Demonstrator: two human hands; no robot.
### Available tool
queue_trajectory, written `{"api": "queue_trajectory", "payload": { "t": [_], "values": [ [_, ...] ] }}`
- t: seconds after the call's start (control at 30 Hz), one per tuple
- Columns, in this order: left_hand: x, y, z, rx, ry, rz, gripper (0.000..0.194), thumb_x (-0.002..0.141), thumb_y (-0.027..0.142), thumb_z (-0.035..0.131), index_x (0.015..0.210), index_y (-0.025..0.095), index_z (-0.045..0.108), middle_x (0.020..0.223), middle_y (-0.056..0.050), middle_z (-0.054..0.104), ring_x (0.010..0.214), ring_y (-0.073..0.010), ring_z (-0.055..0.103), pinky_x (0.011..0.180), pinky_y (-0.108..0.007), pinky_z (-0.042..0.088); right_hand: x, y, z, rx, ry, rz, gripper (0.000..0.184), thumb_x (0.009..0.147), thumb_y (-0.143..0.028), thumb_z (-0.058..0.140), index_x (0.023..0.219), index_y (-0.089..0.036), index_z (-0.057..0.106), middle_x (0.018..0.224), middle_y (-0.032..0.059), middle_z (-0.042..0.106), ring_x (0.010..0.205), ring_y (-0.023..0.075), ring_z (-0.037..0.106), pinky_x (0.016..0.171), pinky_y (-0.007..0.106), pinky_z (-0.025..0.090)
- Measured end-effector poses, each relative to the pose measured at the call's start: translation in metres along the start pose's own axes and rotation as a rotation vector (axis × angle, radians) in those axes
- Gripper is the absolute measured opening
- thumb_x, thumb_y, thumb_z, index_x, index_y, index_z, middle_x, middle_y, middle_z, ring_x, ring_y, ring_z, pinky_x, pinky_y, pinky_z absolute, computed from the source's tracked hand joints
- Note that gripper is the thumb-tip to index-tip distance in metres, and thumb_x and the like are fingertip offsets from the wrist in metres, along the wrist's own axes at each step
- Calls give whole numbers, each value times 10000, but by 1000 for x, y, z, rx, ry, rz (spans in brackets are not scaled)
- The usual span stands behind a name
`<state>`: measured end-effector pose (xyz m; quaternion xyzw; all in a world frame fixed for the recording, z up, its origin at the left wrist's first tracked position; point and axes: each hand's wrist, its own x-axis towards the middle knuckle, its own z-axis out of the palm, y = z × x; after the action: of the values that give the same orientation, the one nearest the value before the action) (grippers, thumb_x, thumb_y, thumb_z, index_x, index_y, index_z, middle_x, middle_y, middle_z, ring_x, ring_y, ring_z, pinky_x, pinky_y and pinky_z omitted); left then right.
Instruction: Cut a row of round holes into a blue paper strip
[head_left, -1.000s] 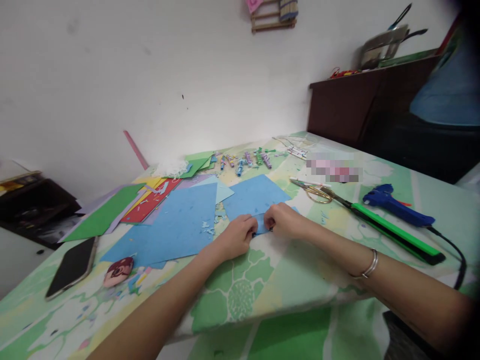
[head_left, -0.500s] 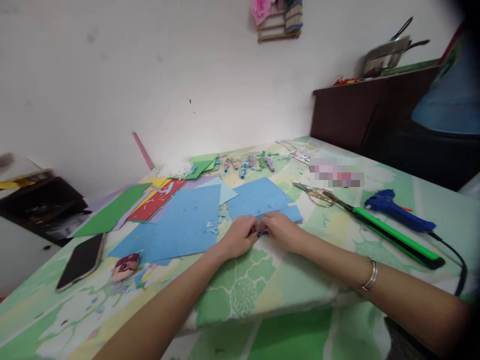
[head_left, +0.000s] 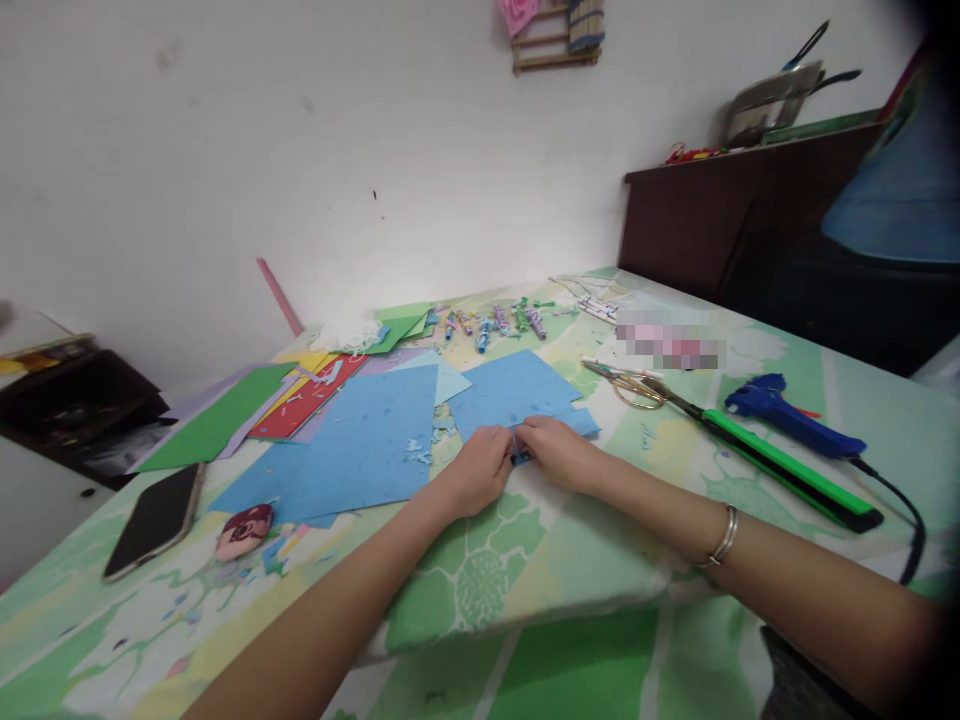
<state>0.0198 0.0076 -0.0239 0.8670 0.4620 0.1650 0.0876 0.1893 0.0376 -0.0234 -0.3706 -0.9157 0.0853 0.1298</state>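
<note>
My left hand (head_left: 484,468) and my right hand (head_left: 553,452) meet close together over the near part of the table. Both have their fingers pinched on a narrow strip of blue paper (head_left: 583,420), whose free end shows past my right hand. Between the fingertips the strip is mostly hidden; whether it is folded or rolled there I cannot tell. Just beyond my hands lies a blue sheet (head_left: 517,388). A larger blue sheet (head_left: 360,440) is spread to the left, with small paper scraps (head_left: 417,450) on its right edge.
On the right lie gold-handled scissors (head_left: 634,385), a green-and-black flat iron (head_left: 787,470) and a blue glue gun (head_left: 791,415) with its cord. Several small paper rolls (head_left: 484,335) sit at the back. Coloured sheets (head_left: 217,415), a phone (head_left: 154,520) and a pink case (head_left: 245,532) are left.
My hands have come closer together along the blue strip, and more of its free end now shows beyond my right hand. The camera view has shifted slightly.
</note>
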Motion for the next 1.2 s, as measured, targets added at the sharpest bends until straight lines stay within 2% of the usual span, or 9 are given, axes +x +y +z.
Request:
{"api": "queue_trajectory", "payload": {
  "t": [0.1, 0.3, 0.5, 0.7, 0.83, 1.0, 1.2],
  "values": [
    [-1, 5, 0, 19, 7, 20, 106, 835, 118, 380, 783, 193, 434, 808, -37, 486, 793, -187, 439, 756, -345, 393, 1, -2, 0, -21, 0, 22, 197, 719, -7, 443, 780, -142, 574, 791, 80, 584, 728, 175, 521, 613, 255, 286],
    [0, 5, 3, 36, 18, 40, 158, 886, 124, 320, 814, 184, 447, 858, -63, 506, 843, -196, 452, 795, -357, 397, 4, 0, 2, -28, 8, 30, 146, 731, -39, 472, 794, -130, 569, 813, 100, 602, 757, 199, 546, 614, 264, 287],
    [5, 4, 4, 44, 12, -30, 105, 892, 216, 473, 841, 144, 529, 826, -17, 536, 800, -152, 525, 739, -329, 445, 0, 4, -7, 19, -26, -4, 157, 796, -44, 452, 809, -130, 583, 814, 84, 610, 762, 168, 546, 646, 237, 321],
    [13, 7, 4, 42, -43, -87, 175, 888, 297, 521, 896, 134, 584, 890, -32, 596, 812, -148, 575, 744, -339, 489, -13, 19, -12, 16, -23, -20, 210, 756, 8, 444, 841, -125, 584, 872, 97, 583, 789, 167, 511, 674, 234, 328],
    [15, 6, 2, 23, -80, -83, 184, 890, 301, 521, 910, 131, 589, 893, -33, 603, 797, -142, 584, 730, -331, 498, -6, 23, -10, 12, -45, -2, 216, 695, 14, 478, 795, -126, 609, 811, 88, 598, 725, 165, 518, 619, 229, 312],
    [7, 0, -6, 19, -62, -73, 161, 882, 280, 530, 865, 129, 581, 874, -26, 588, 802, -145, 569, 733, -331, 484, -3, 24, -17, 43, -45, 0, 201, 695, -4, 472, 712, -149, 611, 730, 49, 631, 691, 148, 536, 615, 214, 329],
    [-11, -14, -22, -35, -57, -31, 82, 831, 115, 526, 753, 137, 537, 771, 7, 524, 735, -130, 506, 683, -282, 422, -30, 38, -31, 37, 21, 31, 166, 726, -29, 462, 728, -144, 581, 755, 55, 605, 725, 150, 526, 655, 219, 351]
  ]
}}
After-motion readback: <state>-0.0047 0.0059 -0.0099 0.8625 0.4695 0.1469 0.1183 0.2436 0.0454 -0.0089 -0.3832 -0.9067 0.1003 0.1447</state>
